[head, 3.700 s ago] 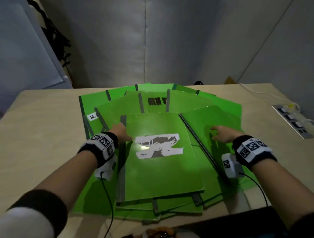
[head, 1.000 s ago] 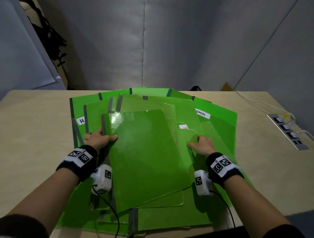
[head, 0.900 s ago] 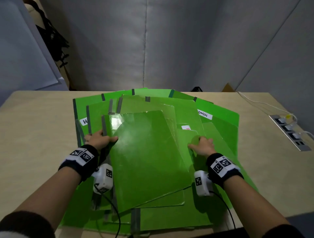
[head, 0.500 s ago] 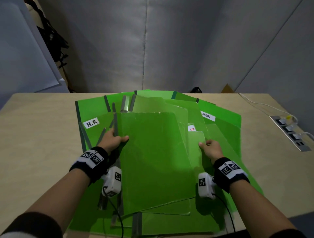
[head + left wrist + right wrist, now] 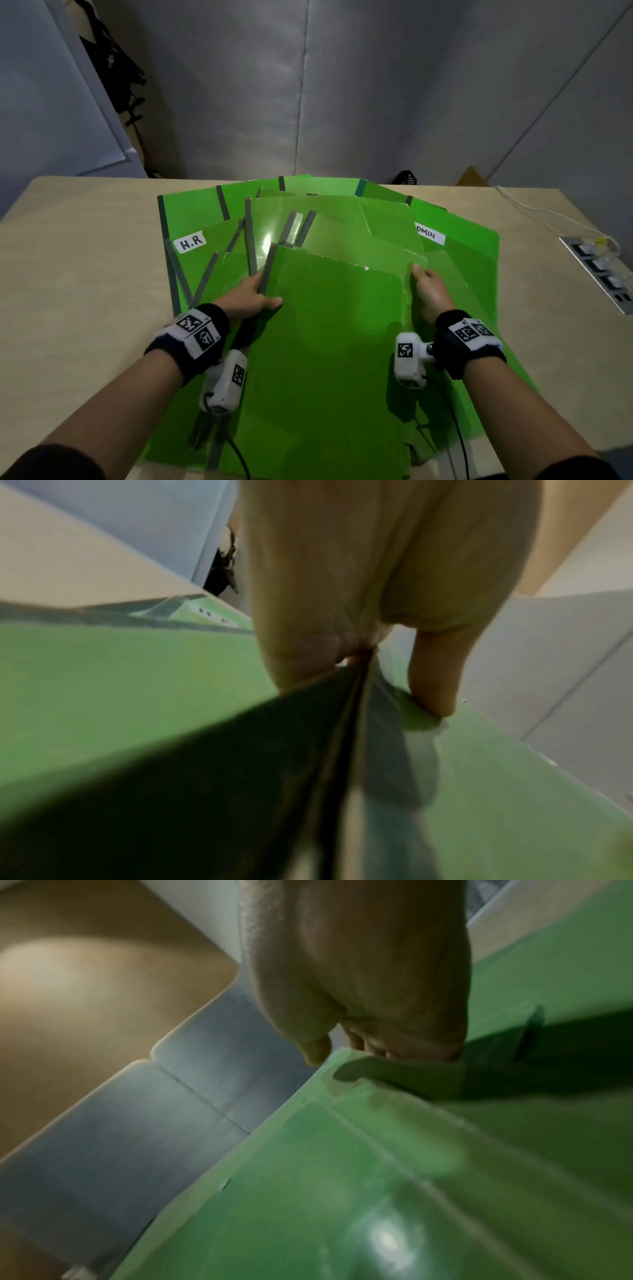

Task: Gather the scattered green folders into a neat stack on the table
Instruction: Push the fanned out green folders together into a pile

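Several green folders lie fanned out in a loose pile (image 5: 455,260) across the middle of the table (image 5: 78,274). The top folder (image 5: 329,342) is tilted up, its far edge raised off the pile. My left hand (image 5: 250,298) grips its grey-spined left edge, thumb on the cover (image 5: 435,685). My right hand (image 5: 428,287) grips its right edge near the far corner, fingers curled under the edge (image 5: 407,1047). Folders below carry white labels reading "H.R" (image 5: 192,242) and "ADMIN" (image 5: 429,233).
A power strip (image 5: 603,270) with a white cable (image 5: 534,212) lies at the table's right edge. Grey walls stand behind the table, with dark objects (image 5: 120,68) at the back left. Bare tabletop shows on both sides of the pile.
Both hands have slid farther along the top folder's side edges and lifted its far end. The folder has straightened from a tilted angle to squarer in front of me.
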Demonstrator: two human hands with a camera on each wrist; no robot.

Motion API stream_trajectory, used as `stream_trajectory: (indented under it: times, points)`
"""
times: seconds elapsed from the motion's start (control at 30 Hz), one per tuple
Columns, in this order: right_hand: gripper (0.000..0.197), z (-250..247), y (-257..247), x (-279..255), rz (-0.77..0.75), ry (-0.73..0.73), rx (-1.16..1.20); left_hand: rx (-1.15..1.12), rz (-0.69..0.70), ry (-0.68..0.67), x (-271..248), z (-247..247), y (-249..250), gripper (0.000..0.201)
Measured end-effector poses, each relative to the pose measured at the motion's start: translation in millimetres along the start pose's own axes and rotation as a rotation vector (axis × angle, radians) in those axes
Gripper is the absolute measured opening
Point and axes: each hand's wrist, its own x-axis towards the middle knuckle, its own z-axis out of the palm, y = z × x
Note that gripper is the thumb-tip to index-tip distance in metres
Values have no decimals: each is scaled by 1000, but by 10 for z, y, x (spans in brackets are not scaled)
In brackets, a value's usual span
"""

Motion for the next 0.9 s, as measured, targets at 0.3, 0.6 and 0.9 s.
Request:
stream_trajectory:
  times: [0.3, 0.6, 0.9]
  points:
    - [97, 47, 8, -181, -34, -217, -278, -33, 9, 104, 85, -59, 0, 109]
    - [84, -17, -41, -190, -38, -311, -657, 9, -98, 78, 14, -137, 2, 41]
    - [85, -119, -163, 382, -64, 7, -646, -220, -99, 352, 117, -362, 157, 69]
